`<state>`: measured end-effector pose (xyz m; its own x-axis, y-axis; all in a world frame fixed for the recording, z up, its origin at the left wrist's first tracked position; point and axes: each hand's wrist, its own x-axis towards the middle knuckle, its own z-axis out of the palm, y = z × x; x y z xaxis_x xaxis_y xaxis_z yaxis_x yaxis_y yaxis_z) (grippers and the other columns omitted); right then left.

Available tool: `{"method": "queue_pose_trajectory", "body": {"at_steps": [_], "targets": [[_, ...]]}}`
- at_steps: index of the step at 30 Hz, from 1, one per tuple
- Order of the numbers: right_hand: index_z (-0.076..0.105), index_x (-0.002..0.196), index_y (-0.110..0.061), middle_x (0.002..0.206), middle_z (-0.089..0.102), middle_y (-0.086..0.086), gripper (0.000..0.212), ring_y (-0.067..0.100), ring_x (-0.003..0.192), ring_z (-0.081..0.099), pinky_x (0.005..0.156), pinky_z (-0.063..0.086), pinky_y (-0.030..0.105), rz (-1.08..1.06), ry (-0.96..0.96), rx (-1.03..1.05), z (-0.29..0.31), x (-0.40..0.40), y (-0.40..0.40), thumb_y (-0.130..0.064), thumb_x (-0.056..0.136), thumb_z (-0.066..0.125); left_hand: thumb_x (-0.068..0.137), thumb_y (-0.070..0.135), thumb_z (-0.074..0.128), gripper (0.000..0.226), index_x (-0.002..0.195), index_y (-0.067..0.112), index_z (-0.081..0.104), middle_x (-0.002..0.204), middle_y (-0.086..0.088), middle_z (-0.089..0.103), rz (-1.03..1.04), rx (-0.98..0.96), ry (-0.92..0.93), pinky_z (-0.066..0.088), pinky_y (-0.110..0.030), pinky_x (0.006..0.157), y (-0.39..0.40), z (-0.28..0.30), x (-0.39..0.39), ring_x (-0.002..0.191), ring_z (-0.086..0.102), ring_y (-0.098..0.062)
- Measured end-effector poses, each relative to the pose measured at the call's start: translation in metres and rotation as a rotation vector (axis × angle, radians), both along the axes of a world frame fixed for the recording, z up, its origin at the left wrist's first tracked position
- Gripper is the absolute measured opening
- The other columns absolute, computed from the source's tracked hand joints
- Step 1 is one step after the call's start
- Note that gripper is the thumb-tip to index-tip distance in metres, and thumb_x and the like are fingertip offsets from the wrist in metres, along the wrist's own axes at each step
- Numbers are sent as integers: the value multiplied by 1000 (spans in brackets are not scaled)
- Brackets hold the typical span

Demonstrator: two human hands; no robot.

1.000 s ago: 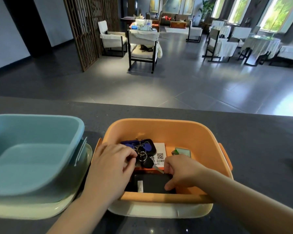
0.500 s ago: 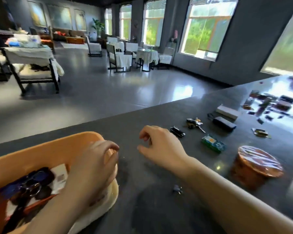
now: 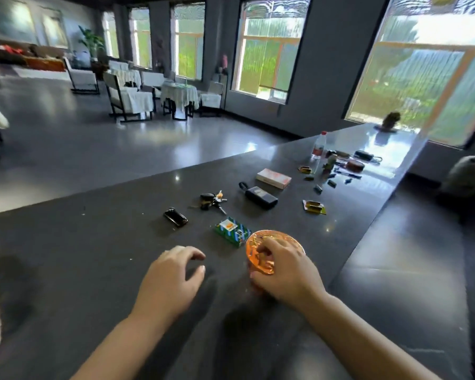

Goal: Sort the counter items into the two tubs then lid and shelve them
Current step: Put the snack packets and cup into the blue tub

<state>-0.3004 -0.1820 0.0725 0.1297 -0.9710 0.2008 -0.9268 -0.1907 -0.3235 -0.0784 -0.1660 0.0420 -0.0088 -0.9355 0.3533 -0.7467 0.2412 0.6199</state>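
My right grip (image 3: pixel 284 272) curled over orange cup (image 3: pixel 258 259) at tabletop (image 3: pixel 93 242) 3 o'clock; left grip (image 3: pixel 173 278) loose, empty.

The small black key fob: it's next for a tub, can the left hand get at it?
Probably yes: the left hand hovers empty, with bare counter before the small black key fob.

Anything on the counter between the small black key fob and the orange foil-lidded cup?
Yes, in the head view: the green rectangular carton lies between the small black key fob and the orange foil-lidded cup, close beside the cup, which the right hand grips.
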Motion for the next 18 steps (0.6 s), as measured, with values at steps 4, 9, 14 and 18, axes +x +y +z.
{"method": "queue_pose_trajectory", "body": {"at_steps": [4, 9, 14, 18], "targets": [[34, 138, -36, 142, 37, -5, 97, 19, 134, 27, 108, 32, 37, 3, 3, 107, -16, -41, -32, -69, 55, 69, 84, 24, 63, 16, 100, 27, 63, 102, 11, 61, 35, 41, 17, 41, -26, 88, -24, -15, -55, 101, 54, -9], [5, 147, -42, 159, -1, 3, 129, 26, 146, -10, 114, 11, 58, 41, 4, 357, -32, -49, -70, -78, 43, 72, 85, 26, 61, 14, 98, 30, 62, 100, 14, 58, 126, 126, 23, 44, -26, 85, -43, -31, -72, 100, 53, -7], [1, 144, -46, 159, 0, 3, 134, 28, 146, -3, 111, 17, 59, 24, 34, 360, -43, -53, -96, -83, 33, 68, 84, 23, 60, 13, 96, 30, 63, 97, 13, 58, 204, 163, 2, 45, -27, 81, -85, -40, -56, 99, 54, -8], [11, 140, -50, 150, 19, -1, 120, 24, 139, 11, 109, 23, 51, -5, 7, 250, -47, -66, -109, -79, 36, 65, 84, 25, 58, 21, 105, 28, 61, 108, 8, 58, 171, 228, -49, 45, -31, 87, -135, -53, -65, 105, 53, -13]]}}
